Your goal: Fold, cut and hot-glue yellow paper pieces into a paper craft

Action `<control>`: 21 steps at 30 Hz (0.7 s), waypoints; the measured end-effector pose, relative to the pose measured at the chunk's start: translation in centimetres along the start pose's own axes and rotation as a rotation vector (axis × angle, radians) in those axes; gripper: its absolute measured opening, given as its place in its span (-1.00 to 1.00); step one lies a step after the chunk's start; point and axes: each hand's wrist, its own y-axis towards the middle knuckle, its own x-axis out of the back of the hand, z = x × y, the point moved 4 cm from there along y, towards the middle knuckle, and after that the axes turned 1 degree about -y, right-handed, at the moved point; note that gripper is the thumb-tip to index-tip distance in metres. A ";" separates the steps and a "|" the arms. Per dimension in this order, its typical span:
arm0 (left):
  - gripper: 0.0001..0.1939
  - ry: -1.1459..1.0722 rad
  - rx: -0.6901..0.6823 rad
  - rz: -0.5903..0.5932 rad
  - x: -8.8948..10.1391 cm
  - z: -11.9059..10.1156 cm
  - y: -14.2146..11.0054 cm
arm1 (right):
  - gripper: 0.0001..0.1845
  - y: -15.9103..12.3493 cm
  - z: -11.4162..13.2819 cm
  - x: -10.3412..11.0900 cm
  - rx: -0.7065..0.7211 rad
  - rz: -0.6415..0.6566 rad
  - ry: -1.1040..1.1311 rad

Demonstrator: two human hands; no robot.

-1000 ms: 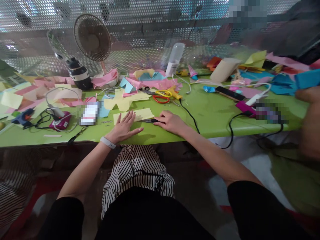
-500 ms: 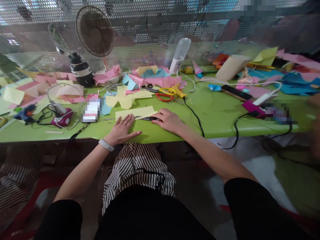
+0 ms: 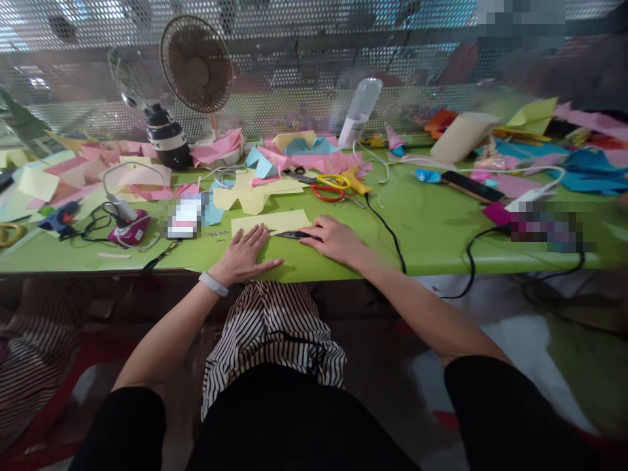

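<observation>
My left hand lies flat with fingers spread on the near edge of a pale yellow paper sheet on the green table. My right hand rests just right of the sheet, fingers closed around a dark cutter or pair of scissors whose blade points left across the paper's lower edge. A white band sits on my left wrist.
Red-and-yellow scissors, a yellow glue gun, pink, blue and yellow paper scraps, a small fan, a white bottle, a phone, cables and a pink device crowd the table.
The view has shifted slightly to the left. Both hands stay on the yellow sheet in nearly the same pose.
</observation>
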 end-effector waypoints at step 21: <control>0.00 -0.004 0.006 0.009 0.5 -0.6 0.6 | -0.63 -0.8 -1.3 0.3 -0.026 -0.029 -0.046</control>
